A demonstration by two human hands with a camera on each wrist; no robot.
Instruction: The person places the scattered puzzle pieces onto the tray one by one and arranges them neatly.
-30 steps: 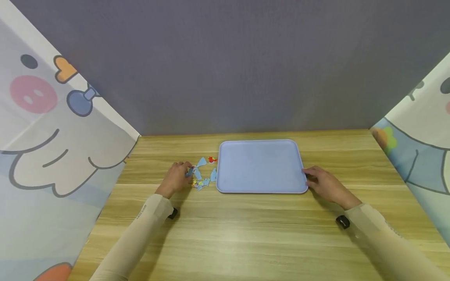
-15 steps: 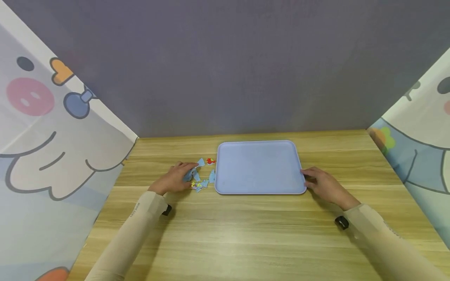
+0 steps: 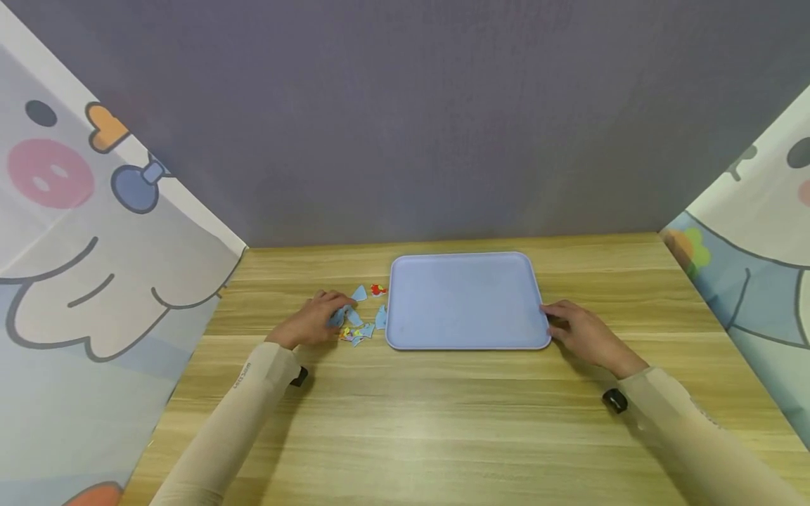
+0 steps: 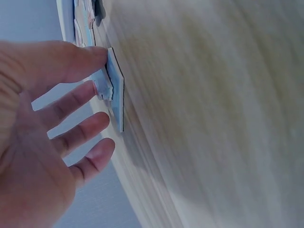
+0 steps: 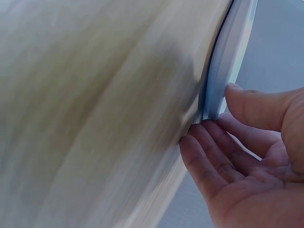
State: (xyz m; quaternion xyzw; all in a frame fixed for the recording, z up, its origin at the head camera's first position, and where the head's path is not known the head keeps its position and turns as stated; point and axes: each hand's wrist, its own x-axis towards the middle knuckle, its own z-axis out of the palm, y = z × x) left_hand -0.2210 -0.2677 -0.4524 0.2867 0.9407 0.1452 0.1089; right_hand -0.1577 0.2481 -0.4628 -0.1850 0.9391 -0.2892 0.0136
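A pale blue rectangular tray lies flat on the wooden table. To its left is a loose cluster of jigsaw puzzle pieces, mostly light blue, some with yellow and red print. My left hand reaches over the left side of this cluster, thumb and fingers spread around it. In the left wrist view, the thumb tip meets the edge of a flat blue puzzle piece, with the index fingertip by another piece; the other fingers stay apart. My right hand rests its thumb and fingertips against the tray's right side.
A small red puzzle piece lies close to the tray's upper left edge. A grey panel stands behind the wooden table. Cartoon-printed white sheets border both sides.
My left hand first opened its fingers wider over the puzzle pieces, then drew them slightly back and together. The right hand stays at the tray's edge. The whole view has shifted slightly.
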